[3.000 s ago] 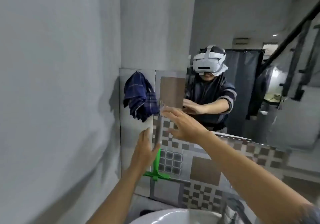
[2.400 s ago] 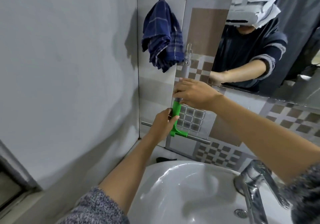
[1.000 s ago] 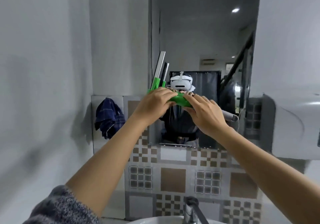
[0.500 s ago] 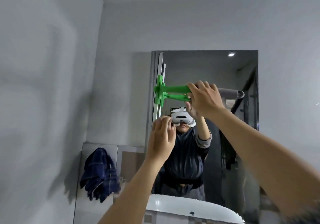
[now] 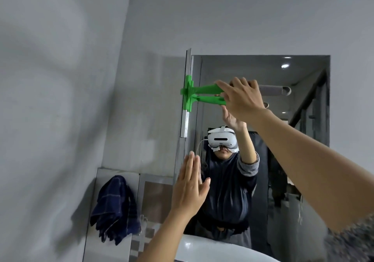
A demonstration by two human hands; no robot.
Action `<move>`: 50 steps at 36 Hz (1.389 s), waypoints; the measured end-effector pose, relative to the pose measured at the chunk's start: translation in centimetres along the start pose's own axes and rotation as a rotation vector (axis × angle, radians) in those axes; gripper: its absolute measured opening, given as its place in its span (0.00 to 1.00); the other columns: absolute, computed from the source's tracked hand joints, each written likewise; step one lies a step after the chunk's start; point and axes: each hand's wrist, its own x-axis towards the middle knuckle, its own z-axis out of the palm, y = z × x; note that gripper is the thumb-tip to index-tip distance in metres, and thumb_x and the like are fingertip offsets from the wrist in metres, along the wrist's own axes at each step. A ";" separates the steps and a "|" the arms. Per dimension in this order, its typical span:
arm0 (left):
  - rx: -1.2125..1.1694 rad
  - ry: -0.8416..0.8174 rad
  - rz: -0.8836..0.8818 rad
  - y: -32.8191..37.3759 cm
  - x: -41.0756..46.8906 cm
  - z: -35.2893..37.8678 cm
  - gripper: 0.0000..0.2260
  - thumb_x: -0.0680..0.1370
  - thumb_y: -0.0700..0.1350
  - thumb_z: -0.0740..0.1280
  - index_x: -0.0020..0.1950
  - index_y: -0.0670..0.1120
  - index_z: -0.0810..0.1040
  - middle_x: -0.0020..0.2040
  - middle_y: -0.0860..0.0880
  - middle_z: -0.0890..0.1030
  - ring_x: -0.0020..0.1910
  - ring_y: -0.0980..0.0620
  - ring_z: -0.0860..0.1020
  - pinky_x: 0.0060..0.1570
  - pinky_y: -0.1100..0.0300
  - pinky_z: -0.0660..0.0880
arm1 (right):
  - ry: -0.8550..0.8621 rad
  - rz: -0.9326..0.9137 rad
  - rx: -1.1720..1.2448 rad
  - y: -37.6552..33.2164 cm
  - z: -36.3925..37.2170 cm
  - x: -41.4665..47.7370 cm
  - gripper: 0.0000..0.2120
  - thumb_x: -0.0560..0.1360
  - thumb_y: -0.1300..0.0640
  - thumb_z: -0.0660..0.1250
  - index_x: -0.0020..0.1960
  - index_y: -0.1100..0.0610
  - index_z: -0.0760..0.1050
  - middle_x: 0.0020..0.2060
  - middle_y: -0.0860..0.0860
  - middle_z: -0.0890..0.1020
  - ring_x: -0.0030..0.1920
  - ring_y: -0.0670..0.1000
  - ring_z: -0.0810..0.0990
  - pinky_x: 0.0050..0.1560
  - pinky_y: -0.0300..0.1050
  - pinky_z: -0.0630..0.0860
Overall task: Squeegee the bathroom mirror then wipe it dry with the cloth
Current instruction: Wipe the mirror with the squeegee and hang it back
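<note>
The bathroom mirror [image 5: 283, 104] hangs on the grey wall ahead. A green squeegee [image 5: 199, 94] with a long metal blade stands upright along the mirror's upper left edge. My right hand [image 5: 241, 98] grips its green handle, which points right. Lower down, my left hand [image 5: 190, 187] is flat and spread, fingers up, at the mirror's lower left corner, holding nothing. A dark blue checked cloth [image 5: 115, 209] hangs on the tiled wall at the lower left, below and left of the mirror.
The white rim of a basin [image 5: 212, 247] shows at the bottom. A grey side wall [image 5: 56, 110] closes in on the left. The mirror reflects a person with a white headset and a doorway behind.
The squeegee, taken off the tiled wall with both hands, now stands with its blade along the mirror's left edge. My left hand has let go, dropped and spread flat.
</note>
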 end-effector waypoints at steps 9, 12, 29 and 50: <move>-0.024 0.010 0.007 -0.2 0.0 0.2 0.33 0.78 0.56 0.58 0.76 0.45 0.47 0.77 0.47 0.48 0.75 0.53 0.45 0.73 0.59 0.46 | 0.005 0.009 -0.002 0.5 0.3 -0.6 0.18 0.80 0.55 0.53 0.69 0.47 0.64 0.53 0.57 0.76 0.56 0.59 0.72 0.56 0.52 0.63; -0.023 0.011 0.018 -0.2 -0.1 0.1 0.33 0.78 0.58 0.56 0.76 0.46 0.46 0.77 0.49 0.45 0.75 0.54 0.43 0.73 0.58 0.46 | -0.018 0.015 -0.014 1.2 -0.2 -1.0 0.18 0.80 0.54 0.53 0.69 0.47 0.64 0.54 0.57 0.76 0.57 0.59 0.72 0.57 0.53 0.63; -0.054 0.044 0.019 -0.3 0.0 0.3 0.32 0.77 0.56 0.58 0.76 0.43 0.51 0.77 0.47 0.49 0.75 0.50 0.50 0.72 0.55 0.52 | -0.140 0.126 -0.112 7.4 -4.3 -5.3 0.19 0.80 0.53 0.52 0.71 0.48 0.61 0.59 0.58 0.75 0.61 0.58 0.70 0.60 0.54 0.62; -0.170 0.059 -0.040 0.2 0.2 0.9 0.32 0.75 0.56 0.57 0.75 0.43 0.55 0.76 0.46 0.52 0.75 0.50 0.49 0.70 0.45 0.58 | -0.165 0.316 -0.113 13.2 -6.9 -9.6 0.19 0.80 0.55 0.52 0.71 0.50 0.61 0.58 0.59 0.75 0.60 0.59 0.71 0.59 0.54 0.62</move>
